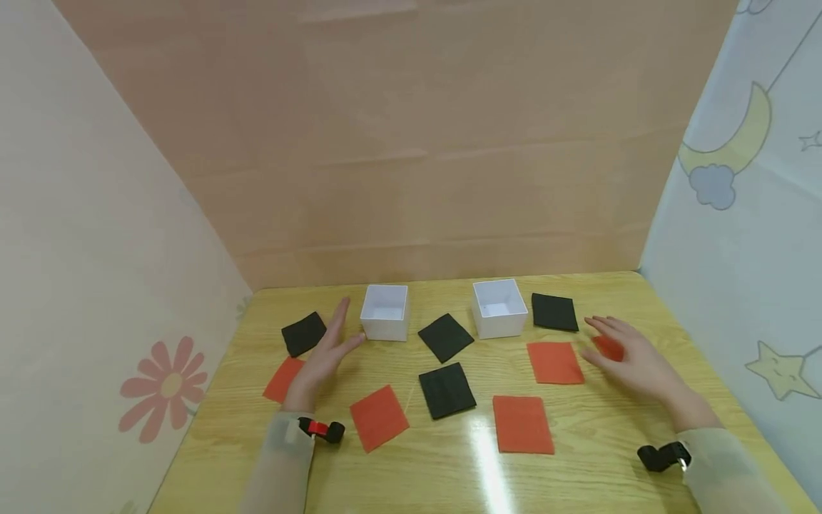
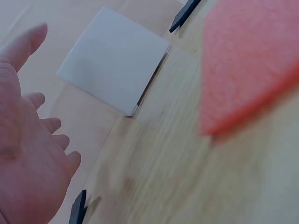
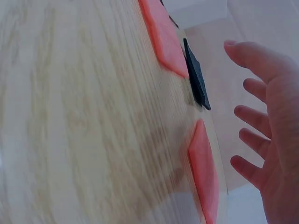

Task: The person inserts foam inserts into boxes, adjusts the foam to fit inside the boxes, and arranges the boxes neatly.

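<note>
My left hand (image 1: 323,359) is held over the left side of the table, fingers spread and nothing in them. It overlaps a black cloth square (image 1: 303,334) and a red cloth square (image 1: 282,379) in the head view. On the right, my right hand (image 1: 632,360) hovers with relaxed fingers, partly covering a red square (image 1: 607,348). Beside it lie another red square (image 1: 556,363) and a black square (image 1: 555,312). Two white open-topped boxes, a left one (image 1: 385,325) and a right one (image 1: 499,321), stand toward the back.
Between the hands lie two black squares, one (image 1: 446,338) between the boxes and one (image 1: 447,390) nearer. Two more red squares, left (image 1: 379,418) and right (image 1: 523,425), lie toward the front of the wooden table (image 1: 443,475). Walls enclose the back and both sides.
</note>
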Available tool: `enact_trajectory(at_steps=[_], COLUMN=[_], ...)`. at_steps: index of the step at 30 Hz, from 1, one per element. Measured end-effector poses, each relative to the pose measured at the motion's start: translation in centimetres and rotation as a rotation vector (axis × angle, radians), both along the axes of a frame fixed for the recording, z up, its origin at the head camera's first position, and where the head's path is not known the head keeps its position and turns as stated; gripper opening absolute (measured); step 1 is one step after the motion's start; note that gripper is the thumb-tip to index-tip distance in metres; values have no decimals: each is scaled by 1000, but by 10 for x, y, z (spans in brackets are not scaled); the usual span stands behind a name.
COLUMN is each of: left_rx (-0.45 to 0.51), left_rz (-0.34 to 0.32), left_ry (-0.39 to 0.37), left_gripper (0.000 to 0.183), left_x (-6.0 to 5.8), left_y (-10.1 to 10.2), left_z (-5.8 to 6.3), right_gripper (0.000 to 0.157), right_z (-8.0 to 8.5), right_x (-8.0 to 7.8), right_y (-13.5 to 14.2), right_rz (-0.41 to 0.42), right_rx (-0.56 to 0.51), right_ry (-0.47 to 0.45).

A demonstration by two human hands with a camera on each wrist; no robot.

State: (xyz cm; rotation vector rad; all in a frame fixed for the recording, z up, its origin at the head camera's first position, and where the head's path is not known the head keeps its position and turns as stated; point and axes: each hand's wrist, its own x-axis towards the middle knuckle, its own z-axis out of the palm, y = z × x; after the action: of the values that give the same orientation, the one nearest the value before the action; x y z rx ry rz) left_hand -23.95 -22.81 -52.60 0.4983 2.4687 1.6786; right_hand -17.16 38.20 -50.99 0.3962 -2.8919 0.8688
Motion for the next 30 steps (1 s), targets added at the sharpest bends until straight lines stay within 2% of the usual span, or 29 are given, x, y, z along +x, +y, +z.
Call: enact_trajectory(at_steps=[5,12,15,21,24,30], left_rx=[2,238,254,207,209,272], left_rz=[17,-45,-68,-100,-115,-100], left_ry=[8,-43,-68,-87,-96,-120], left_gripper=[94,94,96,101,101,101], left_x=[-12,-33,-40,-50,-53,-51], left_y=[5,4,5,10,14,18], left_z=[1,0,-2,0,-2,-8], right_gripper=[85,96,99,102,105,109], right_z=[2,3,2,-1,-3,-6], right_x=[4,7,7,3,2,-1], right_y=[13,32,39,47,50,55], right_rz=[-10,-28,-30,-26,-14,44], right_rx=[-1,16,23,39,47,61], right_ry=[-27,-108,-135,-157,-154,-157])
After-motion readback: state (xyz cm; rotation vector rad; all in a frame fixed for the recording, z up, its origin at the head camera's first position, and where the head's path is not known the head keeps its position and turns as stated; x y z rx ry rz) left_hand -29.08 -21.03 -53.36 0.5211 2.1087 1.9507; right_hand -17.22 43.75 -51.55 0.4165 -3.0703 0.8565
